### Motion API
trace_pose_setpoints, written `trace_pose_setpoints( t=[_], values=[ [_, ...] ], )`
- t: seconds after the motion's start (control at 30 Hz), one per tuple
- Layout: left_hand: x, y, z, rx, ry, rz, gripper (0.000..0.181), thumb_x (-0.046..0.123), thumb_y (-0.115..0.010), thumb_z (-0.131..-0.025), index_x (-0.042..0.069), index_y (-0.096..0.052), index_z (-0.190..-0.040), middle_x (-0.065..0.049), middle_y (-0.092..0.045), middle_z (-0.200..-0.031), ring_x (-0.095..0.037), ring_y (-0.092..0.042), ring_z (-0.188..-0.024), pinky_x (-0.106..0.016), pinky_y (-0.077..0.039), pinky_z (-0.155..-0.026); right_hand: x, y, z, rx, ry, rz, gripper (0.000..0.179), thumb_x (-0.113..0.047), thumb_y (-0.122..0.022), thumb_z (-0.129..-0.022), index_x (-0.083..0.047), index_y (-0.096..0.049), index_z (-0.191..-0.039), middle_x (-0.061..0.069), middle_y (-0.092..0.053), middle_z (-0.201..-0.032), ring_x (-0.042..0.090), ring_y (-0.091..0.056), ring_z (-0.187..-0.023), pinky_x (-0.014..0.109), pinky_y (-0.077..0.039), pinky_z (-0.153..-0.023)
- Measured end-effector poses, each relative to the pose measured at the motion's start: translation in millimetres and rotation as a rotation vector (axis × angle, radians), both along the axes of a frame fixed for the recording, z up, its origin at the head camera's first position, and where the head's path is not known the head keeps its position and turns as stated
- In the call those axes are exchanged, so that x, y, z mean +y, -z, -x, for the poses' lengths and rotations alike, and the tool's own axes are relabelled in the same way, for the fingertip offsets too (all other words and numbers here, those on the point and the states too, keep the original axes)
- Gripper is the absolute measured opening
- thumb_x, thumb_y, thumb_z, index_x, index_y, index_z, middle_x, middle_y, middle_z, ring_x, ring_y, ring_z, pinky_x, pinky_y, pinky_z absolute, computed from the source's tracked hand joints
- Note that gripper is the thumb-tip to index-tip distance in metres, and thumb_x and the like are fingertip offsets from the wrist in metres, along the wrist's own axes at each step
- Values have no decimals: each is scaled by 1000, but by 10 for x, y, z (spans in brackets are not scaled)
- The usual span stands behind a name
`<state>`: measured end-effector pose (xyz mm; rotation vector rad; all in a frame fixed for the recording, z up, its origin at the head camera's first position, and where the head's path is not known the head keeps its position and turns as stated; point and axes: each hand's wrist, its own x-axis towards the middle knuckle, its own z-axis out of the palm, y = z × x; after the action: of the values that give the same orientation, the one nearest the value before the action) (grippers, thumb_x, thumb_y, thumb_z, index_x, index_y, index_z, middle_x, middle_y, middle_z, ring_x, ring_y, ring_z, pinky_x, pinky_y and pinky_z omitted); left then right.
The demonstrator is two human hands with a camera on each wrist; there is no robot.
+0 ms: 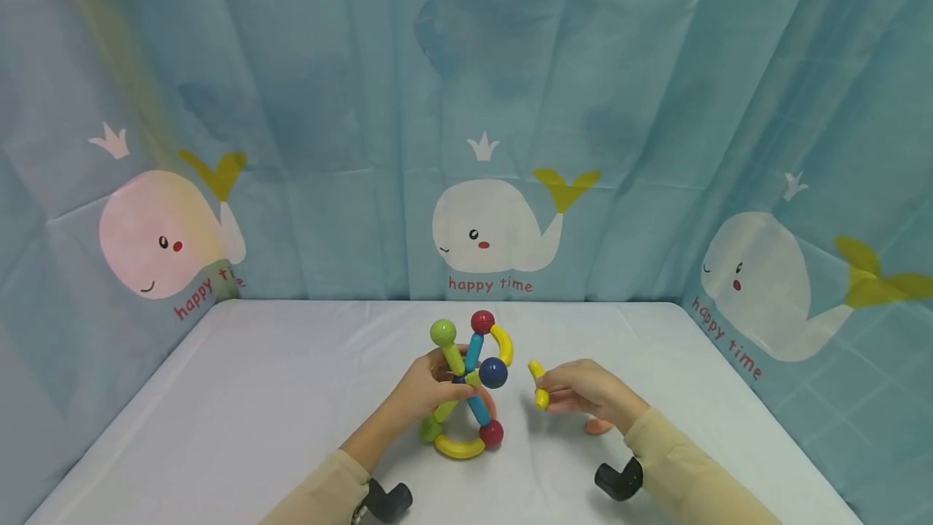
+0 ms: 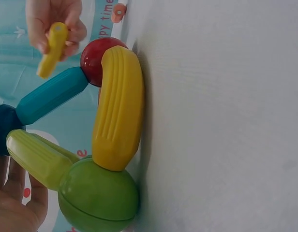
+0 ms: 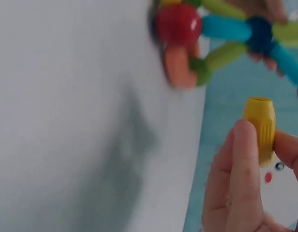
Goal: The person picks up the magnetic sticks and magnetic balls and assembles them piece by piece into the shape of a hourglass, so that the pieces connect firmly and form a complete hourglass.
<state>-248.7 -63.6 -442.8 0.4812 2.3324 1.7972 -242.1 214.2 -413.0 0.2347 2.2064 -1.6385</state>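
Observation:
A standing structure of colored balls and rods, which look like magnetic building pieces, is in the middle of the table; its lower yellow curved rod joins a green ball and a red ball. My left hand grips its middle, thumb in front and fingers partly hidden behind. Higher up are a dark blue ball, a light green ball and a red ball carrying another yellow curved rod. To the right, apart from the structure, my right hand pinches a loose yellow rod.
An orange curved piece lies on the white tabletop, partly hidden behind the right wrist. A blue curtain with whale prints surrounds the table at the back and sides. Black wrist devices sit under both forearms.

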Motion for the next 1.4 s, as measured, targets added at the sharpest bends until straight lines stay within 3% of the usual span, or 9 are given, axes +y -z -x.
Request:
trace_pose_setpoints(
  t=[0.23,0.47,0.63,0.8,1.07,1.4],
  values=[
    [-2,3,10,15,21,-12,58,24,-78,-86,12,-55,-137,-10,-68,-125,-30,-64,-115,-50,-55,-97,-128,-112,-318,-66,-109,194,43,-22,-71,-92,8,-62,-121,5,-73,-90,11,-70,-79,23,-61,-73],
    [-11,8,9,16,-4,13,58,25,-79,-84,11,-56,-136,-9,-67,-123,-26,-64,-111,-49,-56,-96,-320,-184,-677,-153,-183,457,25,-19,-64,-97,0,-64,-112,5,-74,-96,9,-73,-85,22,-59,-81],
    [-38,13,10,15,4,10,57,26,-79,-85,10,-56,-135,-10,-68,-122,-25,-64,-110,-49,-55,-97,-581,-262,-861,-160,-244,522,31,-21,-63,-98,2,-60,-119,2,-73,-93,6,-73,-82,21,-59,-80],
    [-49,15,23,-5,25,-14,59,29,-79,-85,12,-55,-136,-9,-67,-121,-23,-63,-108,-48,-54,-98,-795,-300,-908,-123,-211,556,29,-22,-63,-98,-1,-60,-118,1,-71,-92,6,-72,-84,20,-59,-81],
    [-31,11,11,-10,7,-6,65,31,-81,-82,11,-54,-137,-10,-65,-126,-23,-64,-109,-49,-54,-99,-957,-307,-903,-73,-106,579,33,-22,-67,-96,0,-59,-118,4,-71,-97,8,-72,-85,22,-59,-81],
    [-20,-16,-16,10,30,-31,57,24,-78,-85,10,-57,-135,-10,-67,-127,-32,-63,-119,-57,-47,-105,-1009,-330,-892,-61,-84,657,27,-20,-59,-100,0,-56,-118,2,-71,-95,5,-72,-84,20,-59,-81]
  ],
)
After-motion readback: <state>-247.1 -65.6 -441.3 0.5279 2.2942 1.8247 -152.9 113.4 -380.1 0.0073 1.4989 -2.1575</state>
